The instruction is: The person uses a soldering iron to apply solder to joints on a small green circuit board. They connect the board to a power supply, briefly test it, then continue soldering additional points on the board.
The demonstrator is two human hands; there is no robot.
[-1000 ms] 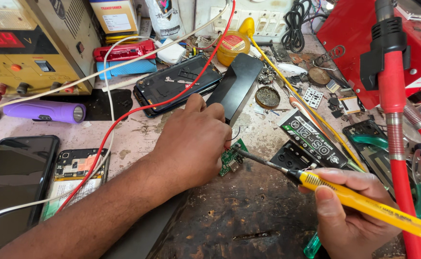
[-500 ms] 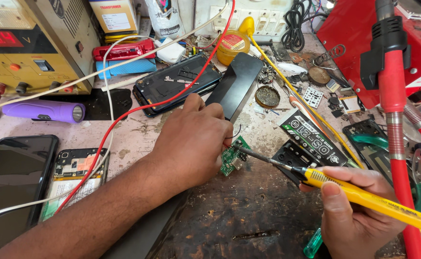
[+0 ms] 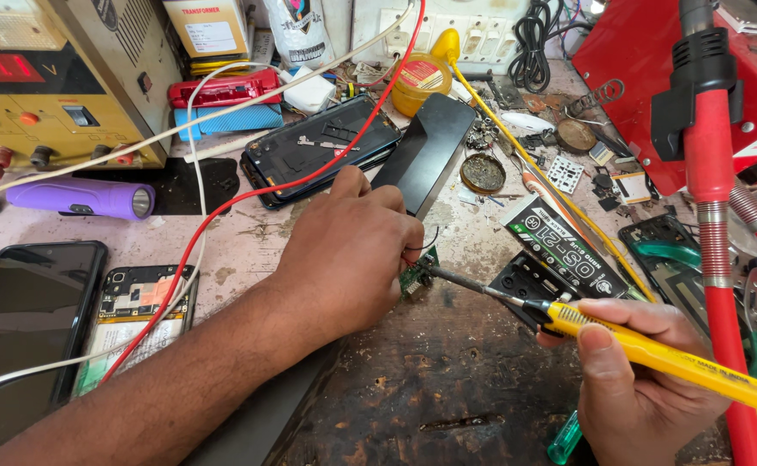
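left hand [image 3: 352,250] pins green board [image 3: 416,274] — right hand [image 3: 637,380] holds soldering iron [image 3: 654,355].

The dark scorched wooden patch [image 3: 430,388] between both arms lies open. Behind, a black opened phone [image 3: 318,147] and thin red wire [image 3: 249,194] block the way.

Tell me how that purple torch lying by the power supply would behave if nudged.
The purple torch lies on its side and looks cylindrical, so it would probably roll. It seems rigid. Its smooth-looking body may be slightly slippery, and the lens end could be fragile.
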